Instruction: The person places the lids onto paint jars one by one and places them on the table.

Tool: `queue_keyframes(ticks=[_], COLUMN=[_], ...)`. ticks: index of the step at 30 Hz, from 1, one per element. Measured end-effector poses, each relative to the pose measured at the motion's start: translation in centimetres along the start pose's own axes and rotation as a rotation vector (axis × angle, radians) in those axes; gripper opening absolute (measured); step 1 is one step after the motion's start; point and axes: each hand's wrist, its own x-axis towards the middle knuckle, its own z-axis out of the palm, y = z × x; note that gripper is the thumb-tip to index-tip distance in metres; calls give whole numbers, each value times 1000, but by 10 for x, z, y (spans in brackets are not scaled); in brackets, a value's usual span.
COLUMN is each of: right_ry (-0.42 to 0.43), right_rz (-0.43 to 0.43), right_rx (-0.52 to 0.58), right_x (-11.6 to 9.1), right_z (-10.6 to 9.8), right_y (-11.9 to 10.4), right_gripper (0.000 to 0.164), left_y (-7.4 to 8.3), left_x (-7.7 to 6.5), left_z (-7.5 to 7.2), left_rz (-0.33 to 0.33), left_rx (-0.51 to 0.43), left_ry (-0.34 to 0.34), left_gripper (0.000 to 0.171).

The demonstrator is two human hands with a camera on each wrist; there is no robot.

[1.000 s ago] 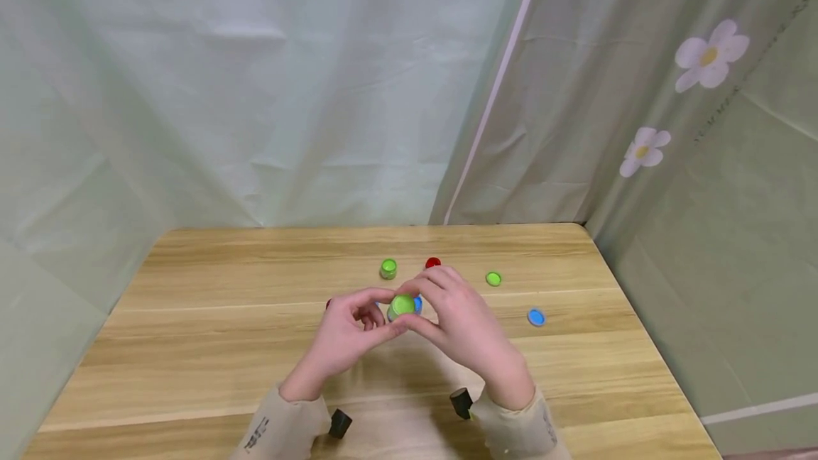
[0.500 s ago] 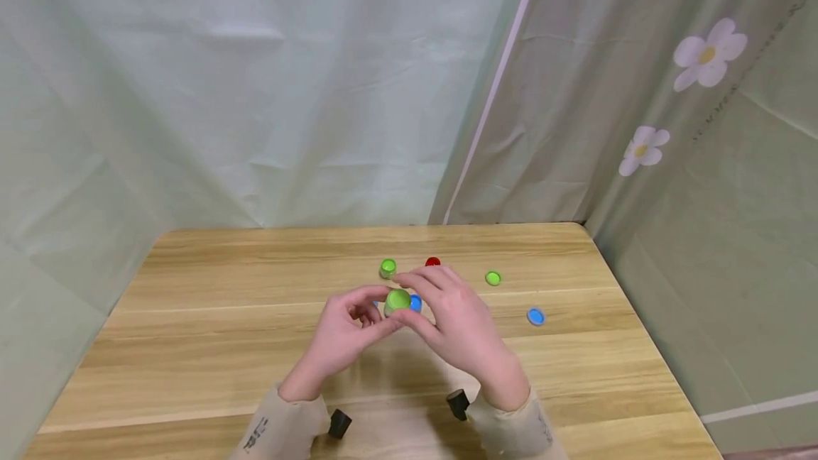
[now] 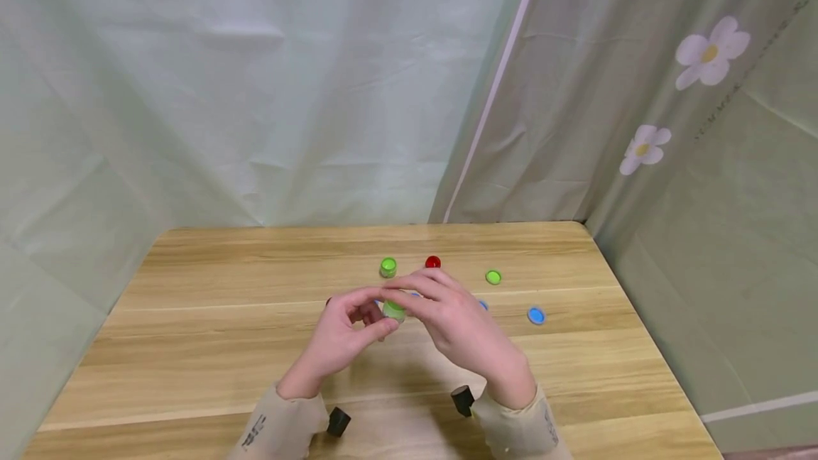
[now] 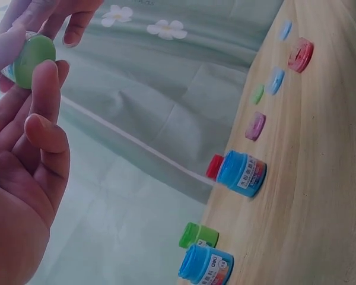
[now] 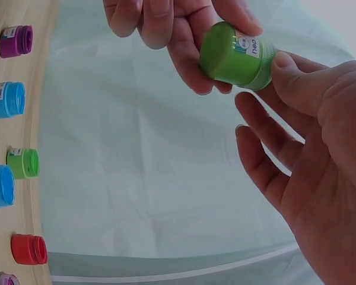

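Observation:
Between both hands, raised over the table, is a small green paint jar with a label on its side and a ridged band at one end. My left hand holds the jar's body between thumb and fingers. The right hand reaches across from the other side and covers much of the top in the head view. In the right wrist view, the right thumb presses the ridged end, with a finger behind it. The jar's smooth green base faces the left wrist camera.
Beyond the hands stand an uncapped green jar and a red jar. Blue jars and a purple jar share the wooden table. Loose lids lie on the right, including a green lid and a blue lid. Curtains hang behind.
The right fingers have swung left over the top of the green jar, hiding most of it. The jar has shifted slightly left, and a blue lid shows beside the right hand.

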Motion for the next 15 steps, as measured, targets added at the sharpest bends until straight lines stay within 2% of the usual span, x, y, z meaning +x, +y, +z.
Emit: queue_keyframes(ticks=[4, 10, 15], right_ry=[-14, -18, -27], right_rz=[8, 42, 68], right_rx=[-14, -27, -31], right_x=[0, -1, -1], right_z=[0, 1, 3], right_y=[-1, -2, -3], right_gripper=[52, 48, 38], left_y=[0, -2, -5], left_x=[0, -1, -2], left_z=[0, 0, 1], left_rz=[-9, -70, -79], left_rx=[4, 44, 52], left_ry=[-14, 4, 24], left_gripper=[32, 28, 23])
